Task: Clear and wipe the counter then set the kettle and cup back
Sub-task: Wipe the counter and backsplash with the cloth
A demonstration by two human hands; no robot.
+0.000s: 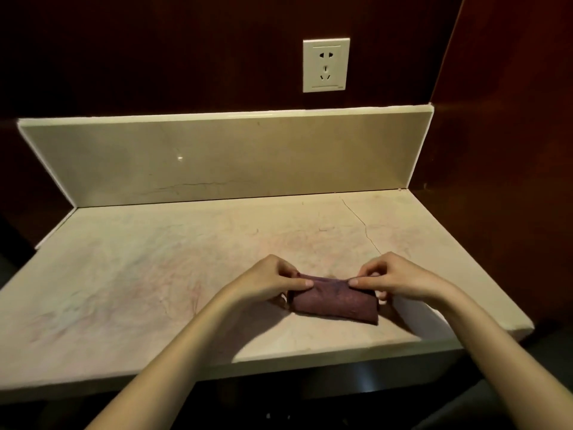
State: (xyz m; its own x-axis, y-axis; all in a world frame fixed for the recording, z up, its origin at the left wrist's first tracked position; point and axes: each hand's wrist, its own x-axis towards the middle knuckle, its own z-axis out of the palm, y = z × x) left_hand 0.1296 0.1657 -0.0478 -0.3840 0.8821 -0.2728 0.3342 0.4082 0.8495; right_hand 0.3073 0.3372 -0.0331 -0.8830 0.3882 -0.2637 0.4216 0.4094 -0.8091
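A small folded purple cloth (335, 302) lies on the pale marble counter (155, 274), right of centre and near the front edge. My left hand (269, 279) pinches the cloth's upper left corner between thumb and fingers. My right hand (393, 277) pinches its upper right corner the same way. The top edge of the cloth is lifted slightly between the two hands. No kettle or cup is in view.
A marble backsplash (217, 156) runs along the back of the counter. A white wall socket (325, 65) sits on the dark wood wall above it. A dark wood panel (502, 119) closes off the right side. A thin crack (366, 231) crosses the counter's right part.
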